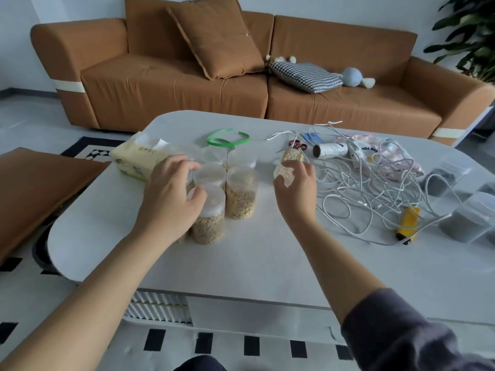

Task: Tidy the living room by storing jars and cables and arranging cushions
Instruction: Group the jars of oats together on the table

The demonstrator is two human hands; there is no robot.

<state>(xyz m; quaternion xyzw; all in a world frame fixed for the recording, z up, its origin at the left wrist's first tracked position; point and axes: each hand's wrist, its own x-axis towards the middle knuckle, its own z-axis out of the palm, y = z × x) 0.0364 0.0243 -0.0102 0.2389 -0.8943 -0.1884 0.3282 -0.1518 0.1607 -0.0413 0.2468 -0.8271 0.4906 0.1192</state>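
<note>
Several clear jars of oats (241, 195) with white lids stand grouped on the left half of the grey table (241, 263). My left hand (171, 199) rests over the nearest jar (209, 223), fingers spread on its lid and side. My right hand (294, 194) grips another oat jar (288, 167), tilted on its side above the table. A tangle of white cables (361, 183) lies to the right. On the brown sofa (187, 84) a brown cushion (217, 36) leans upright and a checked cushion (305, 76) lies flat.
A tissue pack (136, 159) sits left of the jars, with a green band (227, 139) behind them. Among the cables are scissors (297, 144), a cardboard tube (330, 151) and a yellow lighter (408, 226). Grey-filled containers (466, 223) stand at the right edge. A plush toy (353, 77) lies on the sofa.
</note>
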